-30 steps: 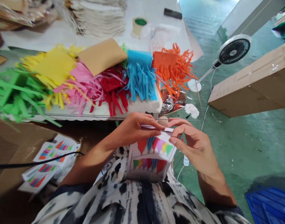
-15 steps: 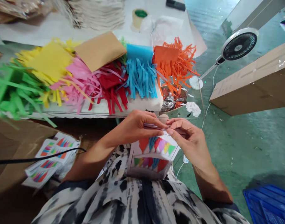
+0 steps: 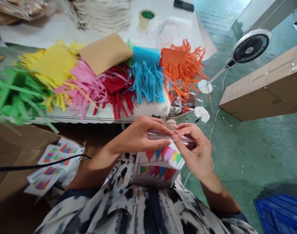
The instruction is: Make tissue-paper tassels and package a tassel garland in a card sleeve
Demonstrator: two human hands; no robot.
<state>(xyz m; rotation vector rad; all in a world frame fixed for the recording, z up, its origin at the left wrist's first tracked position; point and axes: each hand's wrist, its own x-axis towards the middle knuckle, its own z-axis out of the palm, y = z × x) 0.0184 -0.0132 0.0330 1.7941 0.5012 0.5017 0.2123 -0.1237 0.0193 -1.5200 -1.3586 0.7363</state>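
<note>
A white printed card (image 3: 154,171) with rows of coloured tassel pictures rests upright against my lap. What looks like a shiny, thin edge, perhaps of a plastic sleeve, runs along its top. My left hand (image 3: 149,131) pinches that top edge from the left, thumb below and fingers above. From the right, my right hand (image 3: 195,146) is closed on the same edge, its thumb and fingertips meeting the left fingertips near the middle. The fingers hide part of the edge.
Along the table lie fringed paper bundles in green (image 3: 17,92), yellow (image 3: 53,61), pink (image 3: 86,79), red (image 3: 117,89), blue (image 3: 147,74) and orange (image 3: 179,61). A brown paper piece (image 3: 105,53) tops some. Printed cards (image 3: 49,165) fill a left-hand box. A fan (image 3: 249,48) and carton (image 3: 262,91) stand right.
My right hand has shifted slightly left and its fingers have changed position along the top edge. The left thumb and fingers are a little farther apart. The card stays in my lap.
</note>
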